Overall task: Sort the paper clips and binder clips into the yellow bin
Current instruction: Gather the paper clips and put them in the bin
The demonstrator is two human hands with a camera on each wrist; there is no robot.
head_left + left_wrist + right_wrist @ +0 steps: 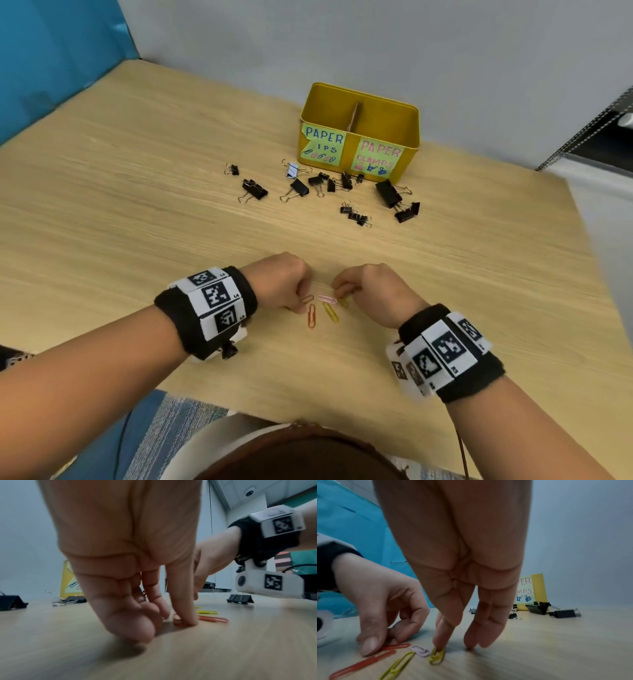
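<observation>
The yellow bin [359, 102] stands at the back of the table, labelled for paper clips on the left and paper clamps on the right. Several black binder clips [255, 189] lie scattered in front of it. Near the front edge lie an orange paper clip [311, 316], a yellow one [331, 312] and a pink one [328, 300]. My left hand [301, 298] pinches the end of another orange paper clip [397, 646] against the table. My right hand [339, 294] pinches a second yellow paper clip [436, 655], one end tilted up.
A cardboard divider [356, 114] splits the bin. A blue panel [51, 51] rises at the back left and a grey wall behind the bin. The wooden table [137, 212] ends on the right near a dark shelf [603, 137].
</observation>
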